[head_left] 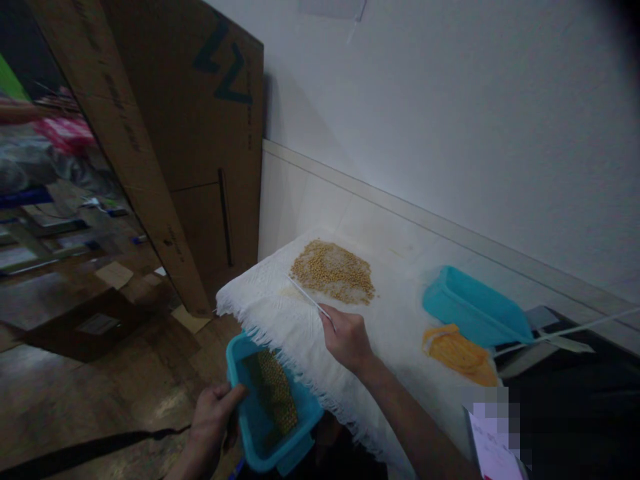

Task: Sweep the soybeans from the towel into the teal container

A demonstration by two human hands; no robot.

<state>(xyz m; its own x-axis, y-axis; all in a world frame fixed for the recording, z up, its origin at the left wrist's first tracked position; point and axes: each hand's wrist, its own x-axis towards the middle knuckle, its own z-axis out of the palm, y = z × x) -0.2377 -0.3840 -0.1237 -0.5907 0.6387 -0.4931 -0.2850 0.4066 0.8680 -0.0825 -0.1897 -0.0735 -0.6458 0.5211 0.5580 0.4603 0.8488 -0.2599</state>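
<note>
My left hand (213, 413) grips the rim of a blue plastic tub (273, 407), held below the edge of a white fringed cloth (400, 333); small yellow grains lie inside the tub. On the cloth rests my right hand (347, 337), closed around a thin white stick (310, 299) whose tip points at a pile of yellow grains (333, 272) further back.
A second blue tub (475, 310) lies tipped on the cloth to the right, with an orange cloth or bag (457, 353) beside it. Large cardboard sheets (185, 133) lean against the white wall at left. Wooden floor (75, 393) lies below.
</note>
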